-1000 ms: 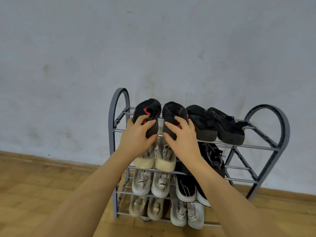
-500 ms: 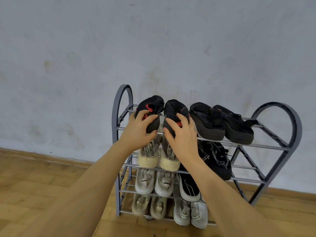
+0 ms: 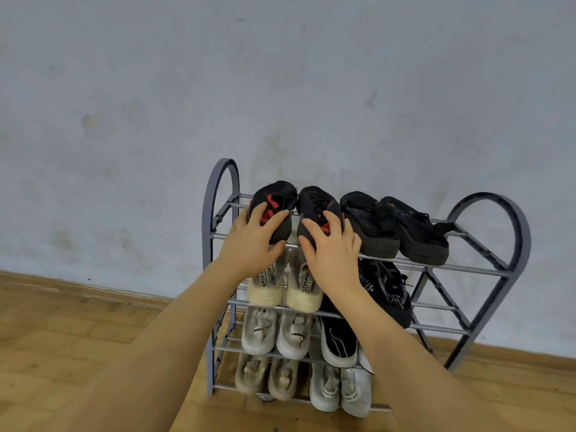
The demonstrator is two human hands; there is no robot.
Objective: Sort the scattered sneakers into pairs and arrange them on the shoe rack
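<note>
Left hand (image 3: 252,244) grips the heel of the left black-and-red sneaker (image 3: 274,201); right hand (image 3: 330,254) grips the heel of its mate (image 3: 314,204), fingers curled over both. The pair sits side by side at the left end of the shoe rack's (image 3: 517,232) top tier, toes to the wall (image 3: 280,88), beside a black pair (image 3: 396,229). Lower tiers hold more pairs. Risk, as judged: heels overhang the front rail (image 3: 436,263); letting go too soon could tip a shoe forward, and a hard push may shift the light rack.
</note>
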